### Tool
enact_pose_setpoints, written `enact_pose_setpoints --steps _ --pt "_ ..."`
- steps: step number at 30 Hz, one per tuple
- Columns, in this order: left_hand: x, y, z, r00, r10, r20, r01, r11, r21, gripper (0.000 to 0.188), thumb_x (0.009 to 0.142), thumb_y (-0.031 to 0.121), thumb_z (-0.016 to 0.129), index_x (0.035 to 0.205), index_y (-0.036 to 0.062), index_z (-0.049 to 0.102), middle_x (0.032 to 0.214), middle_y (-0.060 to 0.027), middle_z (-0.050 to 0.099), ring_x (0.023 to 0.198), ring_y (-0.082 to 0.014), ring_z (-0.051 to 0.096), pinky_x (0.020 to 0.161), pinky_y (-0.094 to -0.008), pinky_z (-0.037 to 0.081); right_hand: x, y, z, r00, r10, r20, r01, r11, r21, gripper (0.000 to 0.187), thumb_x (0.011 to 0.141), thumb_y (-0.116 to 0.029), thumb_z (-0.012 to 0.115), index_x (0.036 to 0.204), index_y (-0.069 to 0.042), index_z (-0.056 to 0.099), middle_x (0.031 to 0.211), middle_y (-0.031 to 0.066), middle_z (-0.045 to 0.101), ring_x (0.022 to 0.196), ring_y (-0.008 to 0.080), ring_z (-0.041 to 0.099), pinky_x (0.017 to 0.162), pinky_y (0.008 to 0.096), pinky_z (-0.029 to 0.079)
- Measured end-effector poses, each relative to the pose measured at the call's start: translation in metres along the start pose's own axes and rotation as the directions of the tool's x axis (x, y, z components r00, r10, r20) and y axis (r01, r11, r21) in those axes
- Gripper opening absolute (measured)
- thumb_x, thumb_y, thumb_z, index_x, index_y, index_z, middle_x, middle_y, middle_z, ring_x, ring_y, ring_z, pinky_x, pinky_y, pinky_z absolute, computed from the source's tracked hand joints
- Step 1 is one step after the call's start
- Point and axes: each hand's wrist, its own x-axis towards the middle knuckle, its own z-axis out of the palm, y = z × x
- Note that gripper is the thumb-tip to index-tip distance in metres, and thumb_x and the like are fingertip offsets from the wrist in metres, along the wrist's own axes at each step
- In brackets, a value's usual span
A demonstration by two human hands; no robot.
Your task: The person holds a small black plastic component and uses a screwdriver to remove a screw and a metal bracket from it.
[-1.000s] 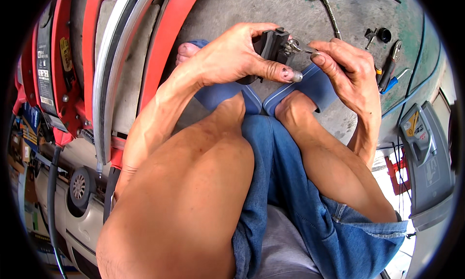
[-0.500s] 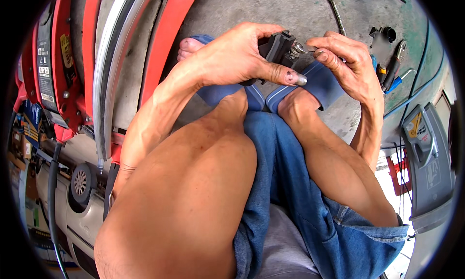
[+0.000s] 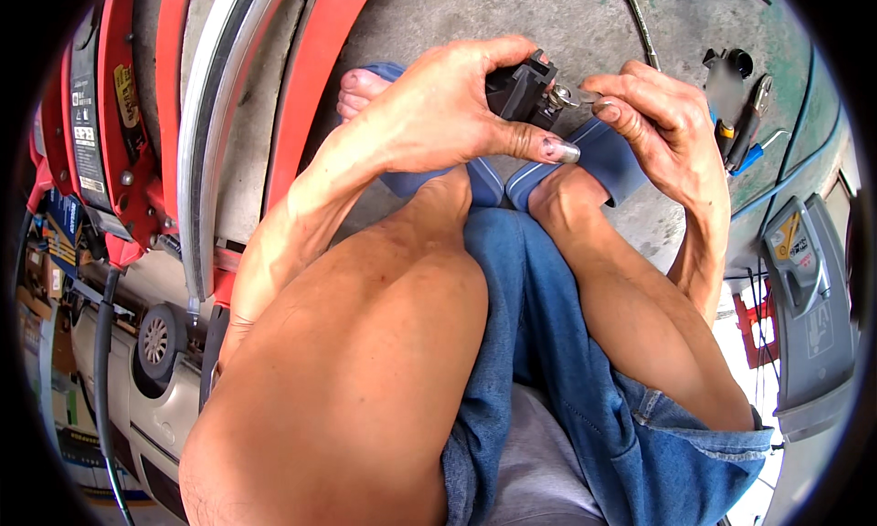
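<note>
Black housing (image 3: 519,86): held above the floor (image 3: 438,22); judged light and stiff, probably plastic, best taken by its side walls.
Left hand (image 3: 446,104): thumb and forefinger set wide, clamped around the housing; other fingers hidden.
Metal fitting (image 3: 560,97): seen at the housing's right end; judged hard and smooth.
Small metal piece (image 3: 587,98): judged thin, rigid and slippery, best pinched at its outer end; whether joined to the fitting cannot be told.
Right hand (image 3: 667,124): thumb and forefinger nearly together, the small piece pinched between.
Tools: wrench (image 3: 638,19) laid beyond the right hand; pliers (image 3: 751,124) laid toward the floor's right edge.
</note>
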Motion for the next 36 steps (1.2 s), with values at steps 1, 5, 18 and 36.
enact_pose_setpoints --steps 1,5,18,36 --pt "0.002 0.001 0.001 1.0 0.01 0.008 -0.01 1.0 -0.005 0.061 0.069 0.035 0.095 0.113 0.0056 0.065 0.095 -0.0001 0.064 0.094 -0.0113 0.056 0.087 -0.0293 0.046 -0.003 -0.002 -0.002 1.0 0.01 -0.003 -0.01 1.0 -0.007 0.016 0.093 -0.014 0.07 0.105 -0.004 0.073 0.078 0.0115 0.063 0.073 0.0263 0.066 0.063 0.0354 0.049" --pt "-0.003 -0.001 0.005 1.0 -0.005 -0.011 0.005 1.0 -0.012 0.059 0.07 0.032 0.095 0.113 0.0051 0.065 0.094 0.0009 0.064 0.093 -0.01 0.056 0.085 -0.0285 0.047 -0.002 -0.002 0.005 1.0 0.03 -0.01 -0.03 1.0 -0.003 0.015 0.093 -0.014 0.07 0.103 -0.003 0.073 0.078 0.0116 0.063 0.072 0.0275 0.066 0.063 0.0366 0.049" --pt "-0.007 -0.013 0.023 0.998 -0.04 -0.043 0.037 0.998 -0.057 0.055 0.072 0.027 0.094 0.111 0.0032 0.065 0.092 0.001 0.065 0.089 -0.0081 0.055 0.081 -0.0271 0.047 -0.008 0.011 0.019 0.998 0.04 0.048 -0.044 0.996 0.083 0.015 0.091 -0.014 0.071 0.102 -0.005 0.073 0.08 0.0117 0.064 0.074 0.0287 0.065 0.065 0.0377 0.049" --pt "-0.023 -0.012 0.025 0.995 -0.057 -0.081 0.062 0.996 0.057 0.069 0.068 0.034 0.096 0.115 -0.002 0.061 0.096 -0.0064 0.067 0.091 -0.0137 0.057 0.083 -0.0311 0.047 -0.024 0.038 0.026 0.999 -0.03 0.011 0.03 1.0 -0.003 0.02 0.096 -0.023 0.068 0.091 -0.004 0.066 0.072 0.0107 0.054 0.062 0.028 0.055 0.056 0.038 0.043"
